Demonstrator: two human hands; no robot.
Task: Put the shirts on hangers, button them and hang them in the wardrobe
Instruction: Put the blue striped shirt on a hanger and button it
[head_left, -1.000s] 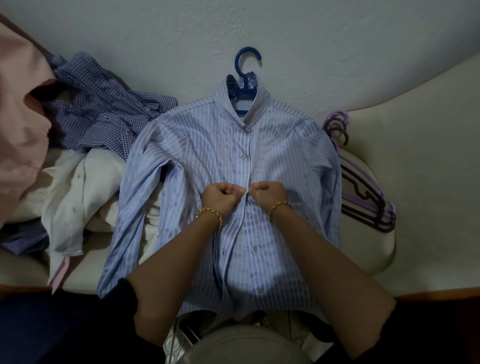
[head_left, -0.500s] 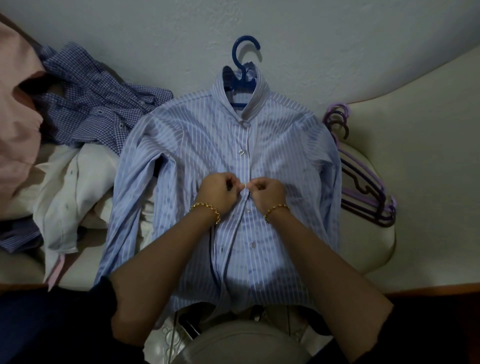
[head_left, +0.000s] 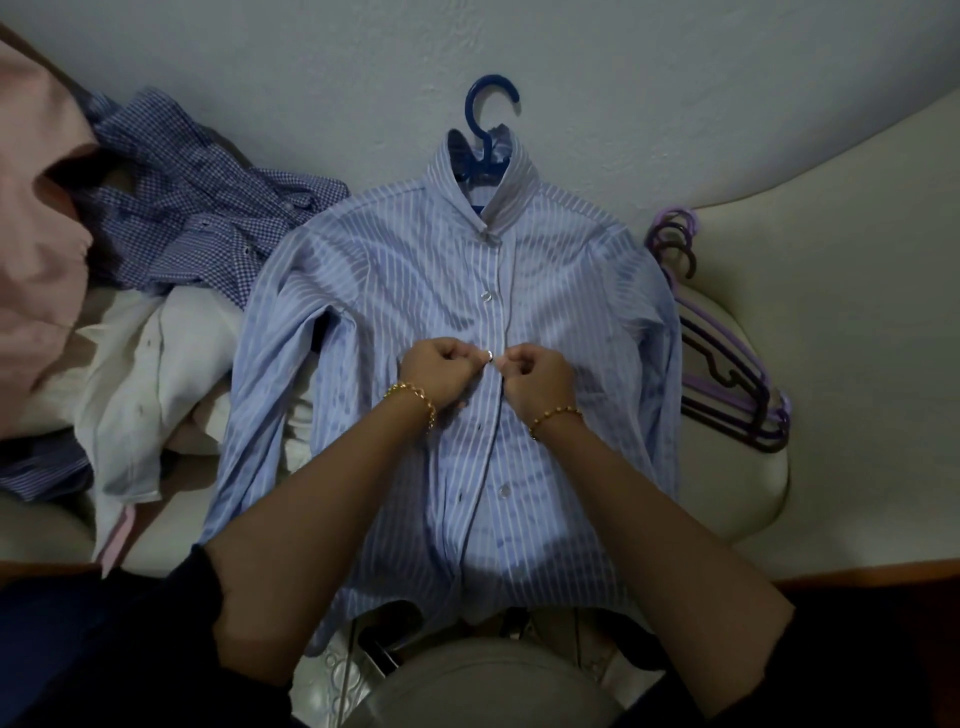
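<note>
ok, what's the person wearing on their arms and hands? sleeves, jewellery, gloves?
No gloves: left hand and right hand are bare. Each wrist carries a gold beaded bracelet: left bracelet, right bracelet. Forearms are uncovered; the dark left sleeve and right sleeve end near the elbows.

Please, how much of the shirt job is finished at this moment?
Done: the striped shirt is on the blue hanger, top two buttons closed. In hand: the left hand and right hand pinch its front at the third button. Left: lower buttons, the checked shirt, the white shirt, then hanging; no wardrobe is visible.
</note>
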